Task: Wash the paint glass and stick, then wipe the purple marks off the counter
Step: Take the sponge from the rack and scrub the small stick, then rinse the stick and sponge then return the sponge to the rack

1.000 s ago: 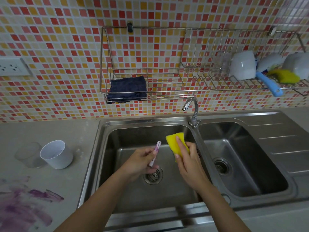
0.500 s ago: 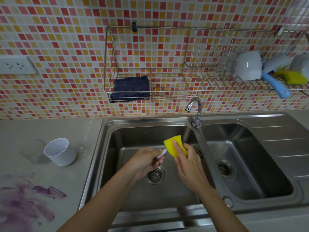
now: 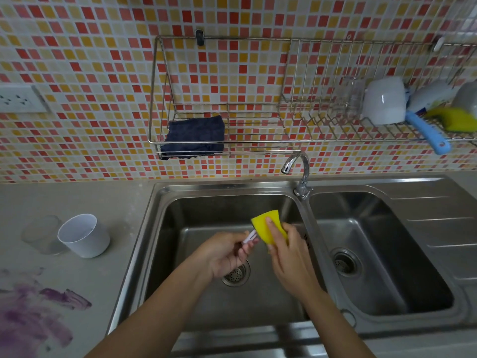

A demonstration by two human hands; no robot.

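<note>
Sponge now covers the stick tip, both hands gripping.

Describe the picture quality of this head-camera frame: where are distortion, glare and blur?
Head view: wide-angle distortion bows the wire rack and the back edge of the counter; head view: glare streaks the faucet and drainboard; head view: the yellow scrubber at far right and the clear glass at left look soft, the sponge and stick at centre sharper.

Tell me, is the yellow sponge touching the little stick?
Touching. The head view shows the tip of the stick running into the lower left edge of the sponge, with no gap between them.
</note>
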